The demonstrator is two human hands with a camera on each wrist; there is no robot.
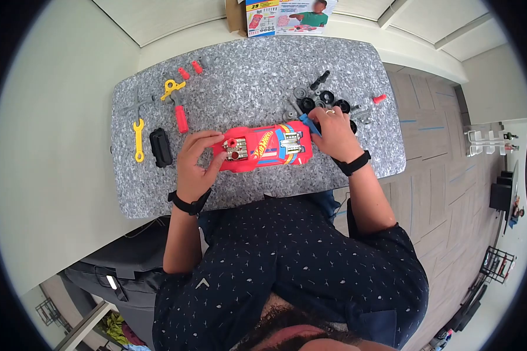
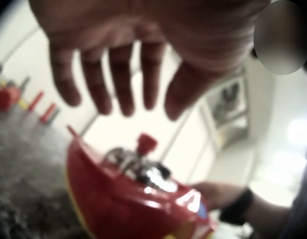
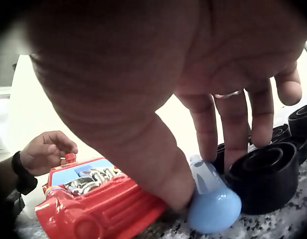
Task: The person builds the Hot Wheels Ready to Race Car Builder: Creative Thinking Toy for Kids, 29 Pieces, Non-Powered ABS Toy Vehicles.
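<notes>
A red toy car [image 1: 269, 165] with a Hot Wheels sticker lies on the speckled table in front of the person. At its left end, the left hand [image 1: 199, 159] hovers with fingers spread and nearly straight. Close by those fingers, a small red bolt [image 2: 146, 143] stands up from the silver engine part [image 2: 128, 164]. The right hand [image 1: 336, 136] is just past the car's right end, pinching the blue handle of a screwdriver [image 3: 213, 209] between thumb and fingers. Its grey shaft points toward a pile of black toy wheels [image 3: 265, 186] beside the hand.
Left of the car lie a yellow wrench [image 1: 139, 140], a black case-like piece [image 1: 160, 147], a red-handled tool [image 1: 181, 119] and a grey cross-shaped piece [image 1: 137, 105]. Red bolts [image 1: 184, 74] are at the back left, another red piece [image 1: 380, 99] at the right edge. A toy box [image 1: 263, 23] stands behind.
</notes>
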